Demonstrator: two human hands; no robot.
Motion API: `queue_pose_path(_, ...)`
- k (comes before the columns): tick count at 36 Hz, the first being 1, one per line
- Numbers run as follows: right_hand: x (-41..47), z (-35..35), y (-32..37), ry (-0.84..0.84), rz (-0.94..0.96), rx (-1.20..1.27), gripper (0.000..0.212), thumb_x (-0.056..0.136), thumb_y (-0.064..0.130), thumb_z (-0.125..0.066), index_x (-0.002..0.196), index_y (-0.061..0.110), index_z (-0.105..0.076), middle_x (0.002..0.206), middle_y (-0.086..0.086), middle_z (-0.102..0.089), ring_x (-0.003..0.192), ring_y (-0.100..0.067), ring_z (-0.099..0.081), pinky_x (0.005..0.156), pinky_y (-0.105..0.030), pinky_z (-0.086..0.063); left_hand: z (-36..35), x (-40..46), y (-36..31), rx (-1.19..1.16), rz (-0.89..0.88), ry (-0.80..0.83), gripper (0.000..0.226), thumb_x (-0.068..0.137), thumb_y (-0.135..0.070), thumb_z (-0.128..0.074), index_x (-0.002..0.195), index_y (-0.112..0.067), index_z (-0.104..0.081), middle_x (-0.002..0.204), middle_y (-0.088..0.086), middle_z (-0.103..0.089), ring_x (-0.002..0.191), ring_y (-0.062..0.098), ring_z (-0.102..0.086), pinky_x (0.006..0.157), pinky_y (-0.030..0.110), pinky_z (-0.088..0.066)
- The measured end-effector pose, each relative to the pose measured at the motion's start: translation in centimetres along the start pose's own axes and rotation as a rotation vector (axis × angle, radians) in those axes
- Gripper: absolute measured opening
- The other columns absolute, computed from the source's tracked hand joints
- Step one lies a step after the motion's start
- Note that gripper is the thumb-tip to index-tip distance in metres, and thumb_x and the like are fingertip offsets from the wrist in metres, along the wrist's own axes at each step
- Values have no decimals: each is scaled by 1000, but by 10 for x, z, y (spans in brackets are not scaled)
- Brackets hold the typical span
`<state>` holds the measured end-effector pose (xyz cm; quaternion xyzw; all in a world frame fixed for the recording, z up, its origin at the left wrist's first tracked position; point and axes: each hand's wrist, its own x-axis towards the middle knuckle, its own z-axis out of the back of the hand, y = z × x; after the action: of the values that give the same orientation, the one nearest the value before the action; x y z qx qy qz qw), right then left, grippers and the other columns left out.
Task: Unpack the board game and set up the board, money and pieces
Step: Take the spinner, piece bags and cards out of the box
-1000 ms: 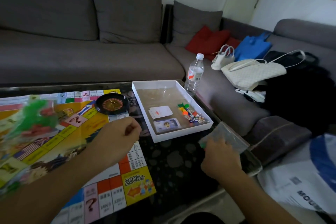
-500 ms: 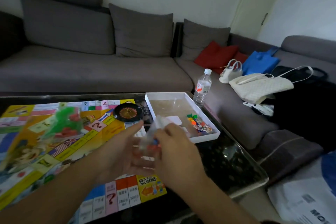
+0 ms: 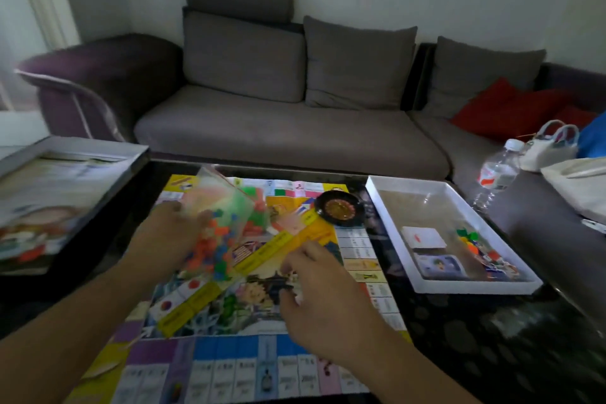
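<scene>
The colourful game board (image 3: 262,357) lies unfolded on the dark glass table. My left hand (image 3: 167,236) grips a clear plastic bag of small orange, green and blue pieces (image 3: 219,223), held just above the board's left middle. My right hand (image 3: 318,302) hovers over the board's centre with curled fingers; whether they pinch anything is hidden. A black roulette wheel (image 3: 339,208) sits on the board's far right corner. The white box tray (image 3: 459,290) to the right holds a white card deck (image 3: 423,236), a blue card pack (image 3: 437,266) and coloured pawns (image 3: 472,241).
The box lid (image 3: 65,180) lies at the table's left end. A water bottle (image 3: 495,174) stands beyond the tray on the grey sofa (image 3: 288,131), with red cushions (image 3: 505,108) and bags (image 3: 551,144) at the right.
My view has swung left. The bag of pieces, earlier between both hands, is now in my left hand alone, over the board. My right hand has dropped lower over the board's centre.
</scene>
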<state>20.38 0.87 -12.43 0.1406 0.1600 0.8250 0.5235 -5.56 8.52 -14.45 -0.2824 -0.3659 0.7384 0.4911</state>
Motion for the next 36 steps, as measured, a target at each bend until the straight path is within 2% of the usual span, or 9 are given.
queue_pose_path(3, 6, -17, 3, 69, -39, -19, 17, 103, 33, -57, 119, 26, -54, 124, 8, -40, 111, -14, -49, 96, -37, -51, 8, 4, 19, 288, -72, -106, 59, 92, -37, -70, 139, -8, -48, 131, 20, -58, 115, 41, -60, 92, 49, -53)
queue_pose_path(5, 9, -27, 2, 118, -51, -30, 22, 103, 31, -57, 123, 24, -53, 125, 7, -40, 114, -14, -47, 99, -36, -50, 6, -1, 25, 377, -201, -103, 48, 93, -31, -61, 134, -5, -56, 137, 19, -53, 125, 41, -53, 96, 50, -50)
queue_pose_path(10, 15, -41, 1, 188, -60, -46, 31, 101, 28, -58, 131, 21, -54, 131, 6, -40, 127, -16, -43, 101, -38, -51, -17, -10, 42, 483, -464, -52, 18, 92, -23, -71, 108, -14, -72, 128, 10, -61, 118, 34, -59, 98, 52, -51)
queue_pose_path(15, 17, -34, -3, 204, -67, -41, 24, 100, 25, -59, 123, 20, -58, 128, 3, -45, 123, -20, -47, 100, -44, -52, -29, -21, 30, 475, -568, 29, 20, 97, -19, -61, 115, -21, -69, 125, -5, -59, 107, 17, -58, 90, 38, -53)
queue_pose_path(18, 17, -17, -14, 133, -112, -25, 23, 101, 24, -57, 123, 20, -60, 125, 1, -48, 117, -21, -51, 97, -44, -53, -43, -34, 2, 387, -560, 81, 17, 102, -27, -56, 116, -35, -63, 122, -15, -58, 95, 4, -59, 81, 27, -54)
queue_pose_path(21, 15, 4, -37, 36, -192, -8, 22, 99, 18, -58, 120, 17, -62, 123, 0, -53, 114, -20, -53, 96, -43, -53, -67, -47, -27, 307, -590, 161, 18, 103, -27, -56, 113, -42, -57, 118, -17, -57, 100, 5, -59, 79, 19, -48)
queue_pose_path(25, 3, 43, -83, -77, -379, 37, 27, 98, 12, -58, 121, 23, -64, 123, 2, -60, 112, -18, -60, 88, -33, -55, -116, -62, -66, 275, -679, 260, 20, 105, -27, -52, 121, -36, -61, 118, -19, -58, 100, 1, -54, 79, 15, -42)
queue_pose_path(29, -12, 78, -134, -174, -539, -45, 24, 92, 11, -62, 110, 23, -69, 115, 3, -67, 102, -17, -59, 84, -30, -49, -167, -77, -101, 215, -773, 353, 22, 107, -27, -49, 122, -33, -64, 119, -16, -60, 102, 1, -56, 86, 20, -49)
queue_pose_path(36, -28, 91, -218, -158, -588, -74, 35, 96, 5, -62, 127, 20, -66, 126, -1, -64, 111, -18, -58, 98, -33, -50, -246, -94, -144, 312, -931, 443, 29, 106, -28, -46, 130, -27, -62, 129, -7, -56, 121, 13, -48, 103, 35, -48)
